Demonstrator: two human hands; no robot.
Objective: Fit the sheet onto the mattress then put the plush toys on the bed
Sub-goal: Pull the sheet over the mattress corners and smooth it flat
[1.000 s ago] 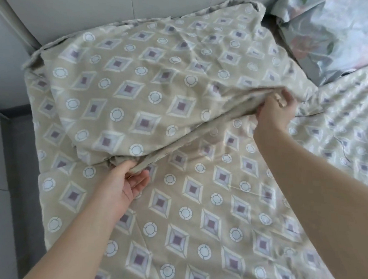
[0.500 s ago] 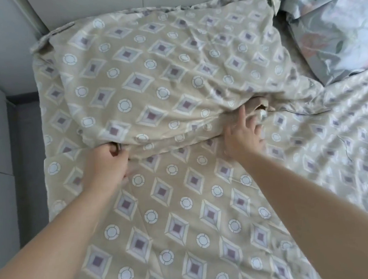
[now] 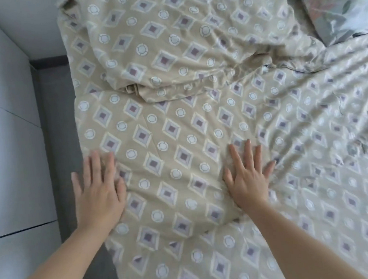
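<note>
We record the sheet (image 3: 178, 139), beige with a print of diamonds and circles, spread over the bed and filling most of the head view. Our left hand (image 3: 98, 187) lies palm down on its left edge, fingers straight and slightly apart, holding nothing; the outermost finger reaches past the cloth over the grey strip (image 3: 57, 125) that runs just beside the bed. Whether that strip is floor or bed frame, we cannot tell. Our right hand (image 3: 249, 176) lies palm down nearer the middle of the sheet, fingers spread wide and flat on the fabric, also holding nothing. Between the two hands the cloth rises in a soft rounded bulge. Further from us, a folded-over layer (image 3: 172, 38) of the same sheet lies on top of the flat part, and its bunched hem (image 3: 132, 89) faces us. To the right the fabric is creased in long diagonal wrinkles. A floral pillow (image 3: 338, 7) sits at the far right corner, touching the sheet. Pale panels (image 3: 10, 139) stand left of the grey strip. The frame is somewhat blurred.
</note>
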